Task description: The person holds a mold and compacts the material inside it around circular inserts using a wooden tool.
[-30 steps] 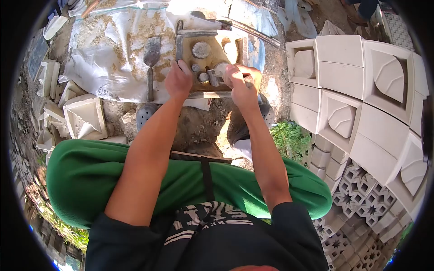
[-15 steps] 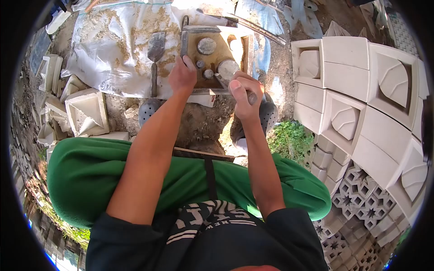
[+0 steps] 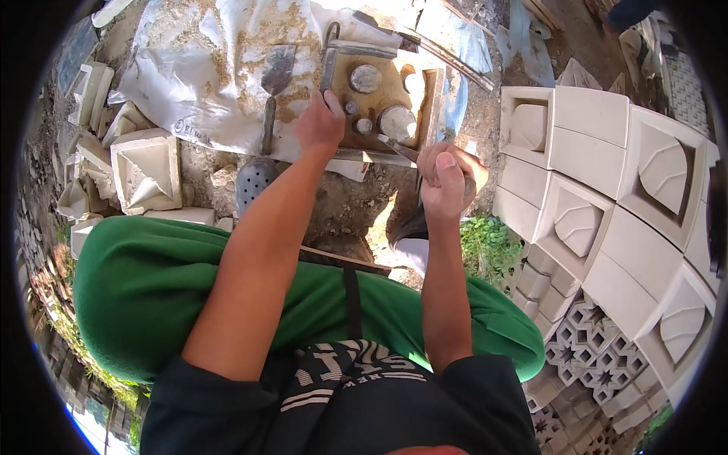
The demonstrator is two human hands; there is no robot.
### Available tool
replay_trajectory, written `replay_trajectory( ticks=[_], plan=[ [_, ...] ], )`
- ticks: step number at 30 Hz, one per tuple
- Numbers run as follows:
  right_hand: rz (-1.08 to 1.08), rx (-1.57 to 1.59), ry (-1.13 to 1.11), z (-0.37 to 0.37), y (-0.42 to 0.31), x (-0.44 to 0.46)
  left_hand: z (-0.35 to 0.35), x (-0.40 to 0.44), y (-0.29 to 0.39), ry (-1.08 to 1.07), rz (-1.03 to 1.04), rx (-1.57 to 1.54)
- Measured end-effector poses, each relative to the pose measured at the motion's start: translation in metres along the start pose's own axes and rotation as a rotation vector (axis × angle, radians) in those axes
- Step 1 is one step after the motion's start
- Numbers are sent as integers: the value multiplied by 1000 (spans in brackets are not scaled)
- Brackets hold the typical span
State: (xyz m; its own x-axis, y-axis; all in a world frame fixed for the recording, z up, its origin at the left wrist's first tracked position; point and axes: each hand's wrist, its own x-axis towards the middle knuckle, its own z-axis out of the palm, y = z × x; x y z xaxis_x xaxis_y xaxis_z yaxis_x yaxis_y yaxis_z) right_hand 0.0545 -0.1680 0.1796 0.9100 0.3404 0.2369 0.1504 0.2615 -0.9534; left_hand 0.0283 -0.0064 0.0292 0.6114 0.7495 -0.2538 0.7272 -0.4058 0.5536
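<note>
My left hand is closed over the left wall of a rectangular mould frame. In the frame is a brownish, sandy layer, with a large round disc, another round disc and small round pieces around them. My right hand is wrapped round the handle of a small trowel. Its narrow metal blade points left over the front edge of the frame, near the large disc. Whether the tip touches anything, I cannot tell. A flat, wide-bladed trowel lies left of the frame.
White sheeting spreads under and left of the frame. Cast blocks stand in rows on the right, with patterned openwork blocks below them. Broken pale pieces lie at left. Bars rest behind the frame.
My right hand has drawn back to the right with the small trowel, leaving more of its blade showing. My left hand stays on the frame. The whole view has shifted slightly.
</note>
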Motion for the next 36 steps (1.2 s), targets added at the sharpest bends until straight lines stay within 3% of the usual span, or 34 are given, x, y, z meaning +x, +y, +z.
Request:
replay_trajectory(
  ticks=[4, 9, 12, 14, 17, 21, 26, 28, 31, 34, 36],
  plan=[
    [143, -51, 61, -8, 33, -7, 3, 0, 1, -29, -5, -29],
    [27, 115, 10, -4, 9, -4, 1, 1, 0, 4, -9, -5],
    [122, -143, -16, 3, 31, -3, 0, 0, 3, 5, 7, -47],
    [165, -123, -33, -3, 17, -1, -1, 0, 1, -10, 0, -39],
    [18, 82, -62, -2, 12, -1, 4, 1, -3, 24, 4, -59],
    [144, -21, -69, -3, 29, 2, 2, 3, -1, 46, 35, -111],
    [94, 87, -84, -2, 19, 0, 5, 4, -10, -8, -10, -122],
    [133, -191, -146, -9, 48, -6, 4, 4, -8, -24, -19, -144],
    [120, -47, -109, 6, 12, 5, 3, 4, -10, -34, -49, -156],
    [56, 79, -75, 6, 23, 0, 2, 5, -12, -21, -57, -183],
    [139, -195, -188, 11, 36, 4, 2, 5, -7, -11, -32, -219]
  ],
)
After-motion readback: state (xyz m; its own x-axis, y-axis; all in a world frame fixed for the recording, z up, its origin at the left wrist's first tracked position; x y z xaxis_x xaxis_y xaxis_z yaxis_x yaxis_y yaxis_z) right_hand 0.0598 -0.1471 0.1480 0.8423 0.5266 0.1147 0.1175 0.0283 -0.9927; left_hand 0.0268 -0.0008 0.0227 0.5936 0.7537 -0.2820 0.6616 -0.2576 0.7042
